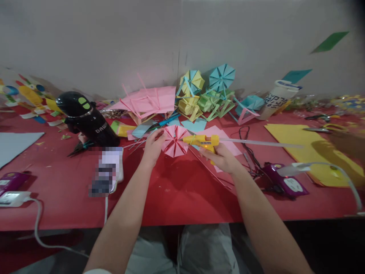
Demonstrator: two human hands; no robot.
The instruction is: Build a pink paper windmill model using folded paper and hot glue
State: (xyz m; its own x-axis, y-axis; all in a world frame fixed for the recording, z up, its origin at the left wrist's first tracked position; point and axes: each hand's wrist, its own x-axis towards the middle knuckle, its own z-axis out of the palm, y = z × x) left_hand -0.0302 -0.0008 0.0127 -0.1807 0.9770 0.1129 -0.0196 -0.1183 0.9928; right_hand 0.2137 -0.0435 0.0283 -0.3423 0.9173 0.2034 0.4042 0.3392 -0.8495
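A pink folded-paper rosette (pixel 173 147), round with pleats fanning from its middle, is gripped at its left edge by my left hand (pixel 154 146). My right hand (pixel 222 156) is closed around a yellow hot glue gun (pixel 203 140), whose nozzle points left at the rosette's centre. I cannot tell whether the tip touches the paper. A long clear glue stick (pixel 262 143) sticks out of the gun's back end. Pink paper sheets (pixel 228 140) lie behind and under the right hand.
Along the wall stand folded-paper pieces, including a blue rosette (pixel 222 77) and a pink sheet structure (pixel 151 101). A black bottle (pixel 88 120) and a phone (pixel 110 169) lie left. On the right are a purple power strip (pixel 285 182), yellow paper (pixel 302 152), scissors (pixel 327 128) and a cup (pixel 281 99).
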